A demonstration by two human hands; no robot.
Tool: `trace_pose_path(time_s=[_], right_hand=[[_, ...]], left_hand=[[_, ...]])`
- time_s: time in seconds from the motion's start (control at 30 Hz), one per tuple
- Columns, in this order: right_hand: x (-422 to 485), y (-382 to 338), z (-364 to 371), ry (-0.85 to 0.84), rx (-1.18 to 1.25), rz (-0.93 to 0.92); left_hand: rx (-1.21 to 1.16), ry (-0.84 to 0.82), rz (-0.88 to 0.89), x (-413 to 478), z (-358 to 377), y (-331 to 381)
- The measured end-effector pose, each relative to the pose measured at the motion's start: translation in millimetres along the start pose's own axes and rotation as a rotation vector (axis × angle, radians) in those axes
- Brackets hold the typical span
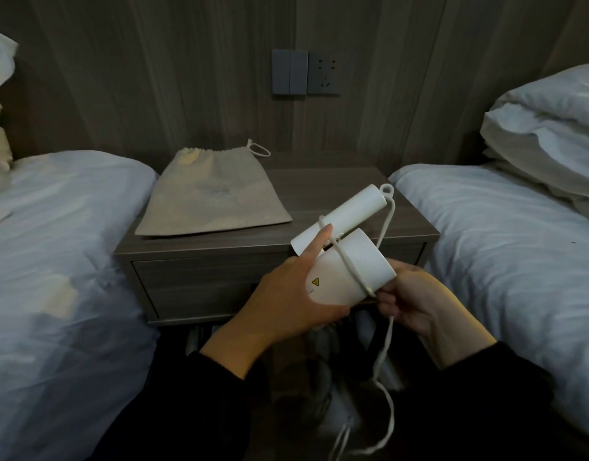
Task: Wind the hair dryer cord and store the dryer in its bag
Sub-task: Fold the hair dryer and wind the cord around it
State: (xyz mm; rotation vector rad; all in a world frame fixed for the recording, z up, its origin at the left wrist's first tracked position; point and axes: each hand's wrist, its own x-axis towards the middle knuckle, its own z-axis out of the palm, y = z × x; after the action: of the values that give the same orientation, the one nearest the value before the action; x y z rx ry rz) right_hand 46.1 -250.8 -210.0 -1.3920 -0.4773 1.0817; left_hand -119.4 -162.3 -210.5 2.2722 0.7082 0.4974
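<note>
Closest to me, the loose tail of the cord point(384, 357) hangs slack between my knees, thin, white and rubbery, so there is plenty left to wind. My right hand point(416, 301) pinches it just under the barrel, and my left hand point(286, 301) grasps the hair dryer point(353, 261) round its smooth white plastic body, forefinger laid straight along the folded handle point(346, 211) to pin the first turn. I judge the trick is even tension: each loop should lie snug beside the last across barrel and handle together, not crossing, not so tight that it kinks where the cord leaves the handle's end, with my forefinger lifting only as a new turn lands. The barrel is a short, wide cylinder, the handle a slimmer one with a small hanging loop at its tip. Beyond, the bag point(213, 194) lies flat on the dark wood-grain nightstand point(336, 191), coarse beige cloth, its drawstring mouth gathered at the far edge. Rumpled white bedding flanks both sides, and a grey switch point(289, 72) and socket point(323, 73) sit on the panelled wall.
</note>
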Motion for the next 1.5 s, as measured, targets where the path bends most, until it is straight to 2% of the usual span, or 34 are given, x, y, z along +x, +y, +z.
trace_pose_path(time_s=[0.2, 0.3, 0.43, 0.53, 0.7, 0.87, 1.0, 1.17, 1.33, 1.5], right_hand=[[4, 6, 0, -0.059, 0.237, 0.124], [3, 7, 5, -0.163, 0.394, 0.166], [4, 8, 14, -0.213, 0.381, 0.164], [3, -2, 15, -0.195, 0.268, 0.106], [-1, -12, 6, 0.008, -0.133, -0.102], [-3, -7, 6, 0.019, -0.416, -0.138], [-8, -11, 8, 0.036, -0.771, -0.175], [-10, -15, 11, 0.051, -1.030, -0.181], [-15, -21, 8, 0.049, -1.103, -0.216], [-22, -32, 3, 0.018, -1.106, -0.356]], left_hand=[[-0.075, 0.084, -0.003, -1, 2, -2], [-0.246, 0.121, -0.039, -1, 4, -5], [-0.450, 0.202, -0.073, 4, 3, -1], [-0.412, 0.233, -0.063, 6, -7, 1], [-0.249, 0.185, -0.091, 2, -8, -1], [-0.076, 0.255, -0.074, 2, -5, -3], [-0.046, 0.242, -0.053, 0, -6, -5], [0.114, 0.216, -0.034, 0, -8, -7], [0.297, 0.210, -0.038, 1, -8, -6], [0.310, 0.239, -0.028, 1, -12, -9]])
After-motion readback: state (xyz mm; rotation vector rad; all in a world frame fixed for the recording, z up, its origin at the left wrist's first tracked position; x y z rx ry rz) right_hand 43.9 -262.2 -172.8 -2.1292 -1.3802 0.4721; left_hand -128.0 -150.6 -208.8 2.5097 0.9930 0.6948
